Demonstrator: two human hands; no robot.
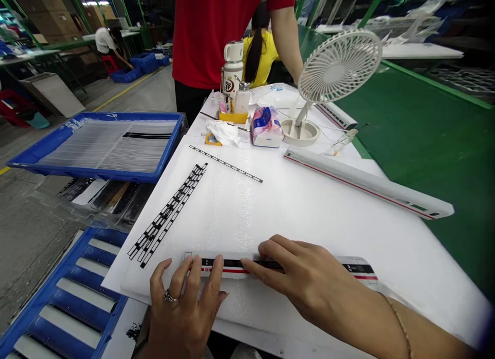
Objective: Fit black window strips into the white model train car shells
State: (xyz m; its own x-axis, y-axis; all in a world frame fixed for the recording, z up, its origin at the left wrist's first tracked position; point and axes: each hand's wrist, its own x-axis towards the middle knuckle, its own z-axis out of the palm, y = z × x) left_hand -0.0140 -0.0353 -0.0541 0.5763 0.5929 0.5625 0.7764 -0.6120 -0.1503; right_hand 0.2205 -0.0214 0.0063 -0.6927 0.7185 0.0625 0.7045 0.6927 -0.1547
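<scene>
My left hand (181,302), with a ring on one finger, presses its fingertips onto a long white strip (228,270) printed with black and red bands. My right hand (305,281) grips the same strip further along, with fingers on both of its long edges. The strip lies flat near the front edge of a white foam-like sheet (247,209). On that sheet, a bundle of black-and-white strips (166,214) lies to the left, and a single thin strip (226,164) lies beyond it. A long white bar with a red line (367,183) rests at the right.
A blue tray of thin white strips (104,142) and a blue slatted rack (69,297) stand left. Ahead are a thermos (233,70), a tissue pack (266,127), a white desk fan (336,65) and a person in a red shirt (216,34).
</scene>
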